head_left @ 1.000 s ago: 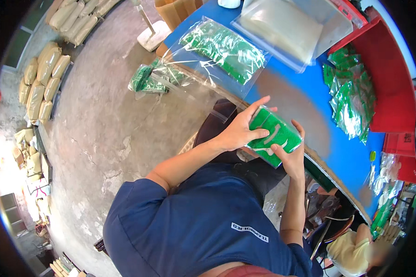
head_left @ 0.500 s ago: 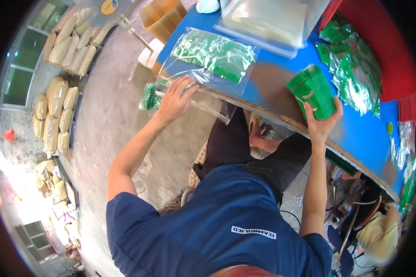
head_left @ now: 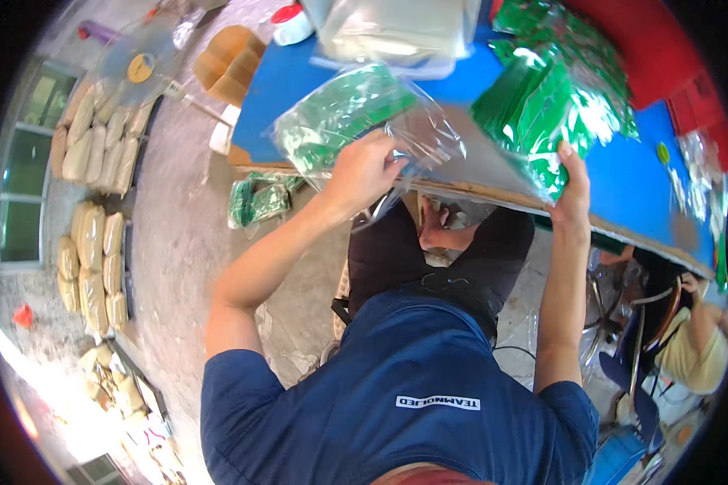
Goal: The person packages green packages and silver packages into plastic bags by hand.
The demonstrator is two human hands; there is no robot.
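Observation:
My left hand (head_left: 366,171) is closed on the open end of a clear plastic bag (head_left: 438,139) at the table's front edge. Flat green packets (head_left: 356,105) lie inside that bag. To the right, my right hand (head_left: 573,184) pinches the near edge of a shiny green packet (head_left: 548,168) between thumb and fingers. Several more green packets (head_left: 519,93) fan out just beyond it, touching the heap behind. Glare and blur hide where one packet ends and another begins.
A blue table (head_left: 259,105) spans the front, with a red bin (head_left: 655,48) at its far right. A stack of clear bags (head_left: 392,32) and a white tub with red lid (head_left: 291,26) stand at the back. Wrapped green bundles (head_left: 259,202) hang below the left edge. Another person (head_left: 696,347) sits at right.
My left hand has moved right and now grips the bag, which is lifted and bunched. The upright green stack in my right hand is gone from there; packets now lie fanned beyond that hand.

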